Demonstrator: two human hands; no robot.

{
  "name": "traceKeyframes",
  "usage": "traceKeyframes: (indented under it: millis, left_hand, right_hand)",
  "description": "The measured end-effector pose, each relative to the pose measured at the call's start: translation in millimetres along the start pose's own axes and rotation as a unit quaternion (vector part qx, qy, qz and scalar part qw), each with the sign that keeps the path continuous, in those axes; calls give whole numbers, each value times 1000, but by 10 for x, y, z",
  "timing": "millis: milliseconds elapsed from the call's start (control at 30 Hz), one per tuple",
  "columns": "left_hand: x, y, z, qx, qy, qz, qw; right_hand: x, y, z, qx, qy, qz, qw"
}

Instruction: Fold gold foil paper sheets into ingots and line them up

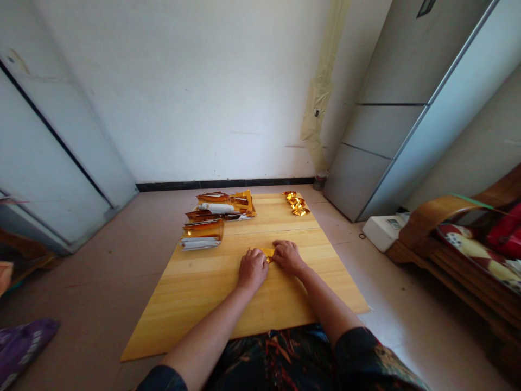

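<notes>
Both hands meet over a small piece of gold foil paper [267, 253] on the wooden board [195, 304]. My left hand [253, 267] has its fingers curled down on the paper's near left side. From the right, my right hand [287, 256] grips the other side, with fingertips close to the left hand's. Much of the paper is hidden under the fingers. Stacks of gold foil sheets with white backs [202, 233] lie at the board's left back. Several folded gold foil pieces [298, 205] sit in a row at its back right corner.
A white wall [211, 98] with a dark skirting stands behind the board. To the right are a grey fridge [378, 125], a white box [385, 231] and a wooden bench [448, 271]. A purple bag [26, 347] lies on the floor at left.
</notes>
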State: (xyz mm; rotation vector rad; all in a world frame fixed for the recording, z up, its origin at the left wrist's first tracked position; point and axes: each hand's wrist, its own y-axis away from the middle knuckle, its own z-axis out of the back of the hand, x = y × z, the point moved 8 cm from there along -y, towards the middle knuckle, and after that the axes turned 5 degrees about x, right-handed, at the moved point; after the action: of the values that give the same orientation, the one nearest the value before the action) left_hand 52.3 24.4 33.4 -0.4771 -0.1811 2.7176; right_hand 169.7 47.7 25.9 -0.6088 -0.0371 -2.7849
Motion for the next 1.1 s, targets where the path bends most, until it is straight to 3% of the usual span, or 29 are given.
traceKeyframes:
  millis: [267, 1100]
  left_hand:
    - [-18, 30, 9, 5, 6, -9, 1000]
    - [2, 92, -15, 18, 58, -93, 994]
  right_hand:
    - [105, 22, -12, 3, 56, -8, 998]
    - [146, 15, -1, 15, 80, -21, 996]
